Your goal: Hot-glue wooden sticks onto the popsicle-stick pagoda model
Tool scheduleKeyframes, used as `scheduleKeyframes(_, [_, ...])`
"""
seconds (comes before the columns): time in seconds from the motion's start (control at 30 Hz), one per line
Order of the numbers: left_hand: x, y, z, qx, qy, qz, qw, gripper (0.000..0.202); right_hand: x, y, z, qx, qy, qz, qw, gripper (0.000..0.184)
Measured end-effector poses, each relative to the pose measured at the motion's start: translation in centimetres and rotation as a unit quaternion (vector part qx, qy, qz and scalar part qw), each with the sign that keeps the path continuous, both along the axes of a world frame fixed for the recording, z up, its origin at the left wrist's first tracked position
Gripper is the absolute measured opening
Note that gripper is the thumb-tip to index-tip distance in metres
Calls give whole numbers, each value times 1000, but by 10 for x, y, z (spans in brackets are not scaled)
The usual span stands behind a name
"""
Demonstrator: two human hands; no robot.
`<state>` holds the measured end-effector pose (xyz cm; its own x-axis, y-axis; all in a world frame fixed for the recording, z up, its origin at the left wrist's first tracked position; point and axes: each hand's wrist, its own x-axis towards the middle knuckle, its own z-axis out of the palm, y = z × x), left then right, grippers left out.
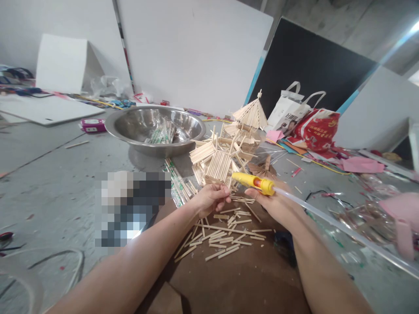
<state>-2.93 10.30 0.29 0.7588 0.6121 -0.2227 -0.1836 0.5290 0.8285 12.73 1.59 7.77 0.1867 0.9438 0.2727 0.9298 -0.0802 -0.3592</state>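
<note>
Short pale wooden sticks [216, 235]: were scattered on brown board [248, 279].
Left hand [211, 199]: fingers were closed; anything pinched could not be told.
Right hand [270, 203]: yellow plastic glue gun [248, 179] was gripped.
Pale wooden-stick pagoda [218, 164]: was set just beyond the hands.

The left forearm [137, 253] and right forearm [322, 257], both bare, reach forward and angle inward. The left hand [209, 200] has its fingers [224, 192] curled, tips drawn together in a pinch. The right hand [274, 204] grips, its thumb [255, 195] pointing inward, the hands apart.
</note>
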Motion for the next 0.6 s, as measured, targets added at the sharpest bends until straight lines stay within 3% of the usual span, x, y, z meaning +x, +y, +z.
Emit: scheduleKeyframes(0.6, [0,0,-1,17,5,3,1000,21,-1,3,-4,34,-82,1,996,46])
